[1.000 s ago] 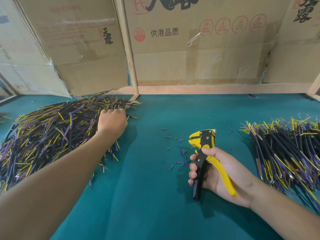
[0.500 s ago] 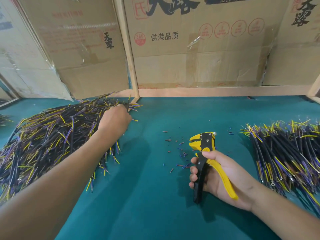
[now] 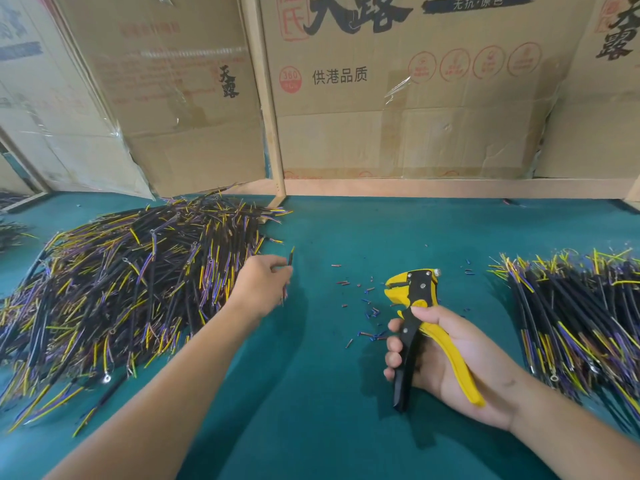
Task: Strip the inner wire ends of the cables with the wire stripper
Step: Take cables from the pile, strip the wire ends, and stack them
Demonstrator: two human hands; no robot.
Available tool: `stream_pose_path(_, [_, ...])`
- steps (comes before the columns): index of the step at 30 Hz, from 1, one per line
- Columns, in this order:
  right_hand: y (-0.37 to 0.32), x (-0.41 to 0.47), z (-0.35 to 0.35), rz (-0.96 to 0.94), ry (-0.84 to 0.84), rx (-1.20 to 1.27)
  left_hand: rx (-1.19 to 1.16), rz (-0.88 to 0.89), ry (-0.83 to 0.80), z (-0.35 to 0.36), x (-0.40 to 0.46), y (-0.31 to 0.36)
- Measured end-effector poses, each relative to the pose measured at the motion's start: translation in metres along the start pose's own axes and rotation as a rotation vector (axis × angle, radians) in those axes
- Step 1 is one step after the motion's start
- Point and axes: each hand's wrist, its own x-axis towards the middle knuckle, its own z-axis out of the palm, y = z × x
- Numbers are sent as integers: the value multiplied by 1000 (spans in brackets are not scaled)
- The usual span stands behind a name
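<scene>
The left hand [image 3: 263,284] pinches one short black cable with a yellow tip [image 3: 290,259] just left of the scatter of small coloured insulation bits [image 3: 369,308] on the teal felt tabletop [image 3: 311,393]. Just right of those bits, the right hand [image 3: 446,362] grips the yellow-and-black wire stripper [image 3: 415,317], fingers wrapped round its handles. Far left of the bits lies a big heap of black cables with yellow and purple wires [image 3: 121,282]; far right, a second pile [image 3: 581,313].
</scene>
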Motion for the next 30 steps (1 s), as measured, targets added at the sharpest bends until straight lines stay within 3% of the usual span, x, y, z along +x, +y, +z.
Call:
stream_pose_path(6, [0, -1, 1, -1, 4, 9, 305, -4, -106, 10, 18, 5])
stream_pose_path(11, [-1, -1, 1, 5, 6, 6, -44, -73, -354, 10, 6, 21])
stream_pose_path(14, [-1, -1, 1, 8, 11, 3, -105, -28, -421, 4, -7, 25])
stream_pose_path(23, [-1, -1, 0, 12, 10, 2, -416, 205, -365, 4, -38, 33])
stream_pose_path(30, [-1, 1, 1, 6, 3, -16, -378, 415, -101, 1, -49, 49])
